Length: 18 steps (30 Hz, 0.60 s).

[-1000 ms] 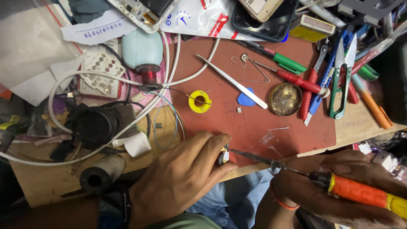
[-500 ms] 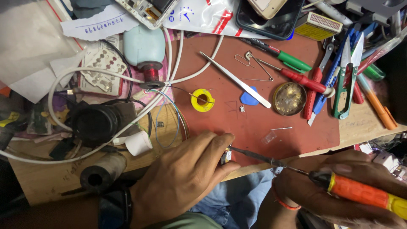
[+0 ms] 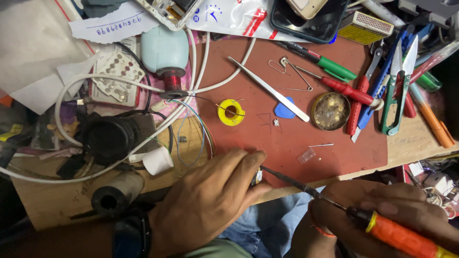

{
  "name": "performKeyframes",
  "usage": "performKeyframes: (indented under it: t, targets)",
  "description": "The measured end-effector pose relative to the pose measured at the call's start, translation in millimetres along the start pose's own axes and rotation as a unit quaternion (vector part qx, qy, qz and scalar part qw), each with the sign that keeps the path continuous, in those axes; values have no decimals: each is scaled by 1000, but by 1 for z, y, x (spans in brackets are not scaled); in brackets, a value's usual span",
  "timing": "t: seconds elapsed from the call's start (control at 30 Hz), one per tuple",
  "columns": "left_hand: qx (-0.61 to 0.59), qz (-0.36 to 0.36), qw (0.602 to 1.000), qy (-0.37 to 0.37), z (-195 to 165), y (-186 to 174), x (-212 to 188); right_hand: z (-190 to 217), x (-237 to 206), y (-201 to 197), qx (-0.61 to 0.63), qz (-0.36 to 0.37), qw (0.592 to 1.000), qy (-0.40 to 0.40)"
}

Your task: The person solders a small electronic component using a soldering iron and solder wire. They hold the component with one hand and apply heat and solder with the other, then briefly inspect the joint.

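My left hand (image 3: 210,200) rests on the front edge of the red work mat (image 3: 287,143) and pinches a tiny metal part (image 3: 257,177) between thumb and fingertips. My right hand (image 3: 382,215) holds a soldering iron with an orange and yellow handle (image 3: 406,236). Its thin dark tip (image 3: 282,177) points left and touches the tiny part. A dark watch (image 3: 131,234) is on my left wrist.
On the mat lie a yellow solder spool (image 3: 231,112), metal tweezers (image 3: 267,88), a blue pick (image 3: 285,109) and a round brass tin (image 3: 330,111). Screwdrivers, pens and green-handled snips (image 3: 397,91) crowd the right. White cables (image 3: 110,81), a black cylinder (image 3: 110,138) and a pale blue blower (image 3: 166,50) lie left.
Both hands stay almost still, with the iron's tip held at the small part. The view has shifted slightly.
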<state>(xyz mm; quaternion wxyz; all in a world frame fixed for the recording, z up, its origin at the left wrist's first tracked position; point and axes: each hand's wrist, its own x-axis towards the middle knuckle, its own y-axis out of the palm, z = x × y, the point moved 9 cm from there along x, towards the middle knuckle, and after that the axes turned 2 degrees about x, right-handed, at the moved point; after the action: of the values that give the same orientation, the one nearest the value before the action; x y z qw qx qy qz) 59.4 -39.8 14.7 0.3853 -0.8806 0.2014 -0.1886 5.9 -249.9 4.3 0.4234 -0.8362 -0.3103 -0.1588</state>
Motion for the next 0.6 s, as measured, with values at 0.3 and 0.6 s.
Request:
performKeyframes:
  t: [0.3,0.6]
  targets:
    - [2,10,1000,-15,1,3,1,-44,-86,30,452,329,822,-107]
    - [4,6,1000,3,-1,3,2,-64,-37,31,640,-49,741,198]
